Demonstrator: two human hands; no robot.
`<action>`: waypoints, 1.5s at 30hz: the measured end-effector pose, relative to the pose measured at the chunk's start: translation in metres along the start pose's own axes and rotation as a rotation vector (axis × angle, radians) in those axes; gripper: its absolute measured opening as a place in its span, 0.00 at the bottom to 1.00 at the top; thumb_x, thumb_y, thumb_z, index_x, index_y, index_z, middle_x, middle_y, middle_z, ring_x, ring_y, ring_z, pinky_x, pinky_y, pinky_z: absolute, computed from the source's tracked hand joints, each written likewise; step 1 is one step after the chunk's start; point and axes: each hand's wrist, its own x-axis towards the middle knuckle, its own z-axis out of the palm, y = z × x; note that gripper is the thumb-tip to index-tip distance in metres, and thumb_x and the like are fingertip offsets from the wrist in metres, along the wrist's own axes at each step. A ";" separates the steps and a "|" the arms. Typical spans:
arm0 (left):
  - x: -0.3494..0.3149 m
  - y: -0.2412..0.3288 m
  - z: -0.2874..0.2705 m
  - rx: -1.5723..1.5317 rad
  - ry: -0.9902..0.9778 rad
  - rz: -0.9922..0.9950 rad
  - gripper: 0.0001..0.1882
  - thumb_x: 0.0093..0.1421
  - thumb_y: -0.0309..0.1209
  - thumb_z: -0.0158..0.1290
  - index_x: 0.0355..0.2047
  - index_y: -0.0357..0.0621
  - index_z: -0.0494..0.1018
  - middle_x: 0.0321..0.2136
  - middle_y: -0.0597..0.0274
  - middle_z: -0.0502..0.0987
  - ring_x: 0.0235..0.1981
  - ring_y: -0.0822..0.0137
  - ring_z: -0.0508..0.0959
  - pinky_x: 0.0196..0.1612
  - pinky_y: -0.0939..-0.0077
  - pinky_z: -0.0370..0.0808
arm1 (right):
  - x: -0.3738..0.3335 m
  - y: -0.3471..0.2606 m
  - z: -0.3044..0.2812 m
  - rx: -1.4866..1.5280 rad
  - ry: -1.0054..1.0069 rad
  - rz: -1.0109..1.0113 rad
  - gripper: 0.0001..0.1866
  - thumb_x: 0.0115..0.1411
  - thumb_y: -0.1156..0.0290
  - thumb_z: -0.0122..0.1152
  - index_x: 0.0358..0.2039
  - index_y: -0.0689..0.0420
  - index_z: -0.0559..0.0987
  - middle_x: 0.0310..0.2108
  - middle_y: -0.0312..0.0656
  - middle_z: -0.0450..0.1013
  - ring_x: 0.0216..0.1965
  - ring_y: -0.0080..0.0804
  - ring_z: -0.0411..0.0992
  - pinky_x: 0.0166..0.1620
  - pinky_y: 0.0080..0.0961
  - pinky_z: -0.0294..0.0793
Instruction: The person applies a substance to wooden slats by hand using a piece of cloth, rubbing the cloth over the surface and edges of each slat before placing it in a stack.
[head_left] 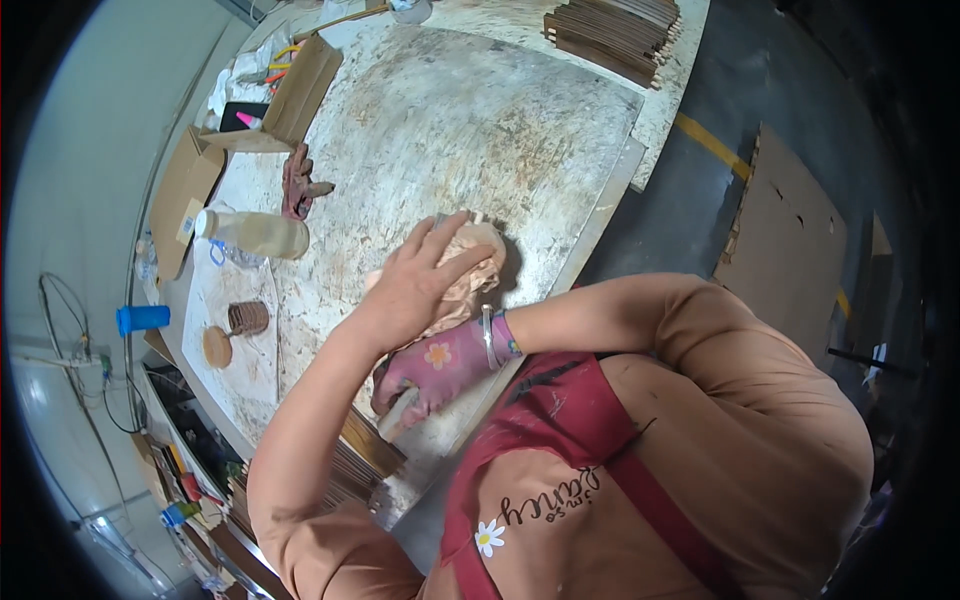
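Note:
My left hand (412,285) is bare and lies over a crumpled peach cloth (468,290), its fingers curved around the top of the bundle. The cloth rests on the stained worktable near its front edge. Closer to my body, my right hand (437,372) wears a purple glove with flowers and has a metal bracelet at the wrist. Its fingers are curled around a flat greyish piece (401,414), whose kind I cannot make out; only one end shows. The two hands are close together, the left one beyond the right.
Left of my hands lie a bottle of cloudy liquid (265,234), a brown-stained glove (298,185), a ribbed brown jar (248,318) and a round lid (216,347). An open cardboard box (300,95) stands farther back. Brown strips (615,35) are stacked at the far right, more (368,450) near me.

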 end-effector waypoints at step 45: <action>-0.041 0.068 0.056 -0.034 0.373 -0.649 0.34 0.54 0.38 0.62 0.59 0.37 0.65 0.56 0.46 0.68 0.57 0.47 0.67 0.58 0.55 0.64 | -0.127 -0.016 -0.089 0.139 0.965 0.290 0.19 0.62 0.61 0.62 0.46 0.62 0.78 0.42 0.38 0.75 0.44 0.23 0.71 0.50 0.23 0.70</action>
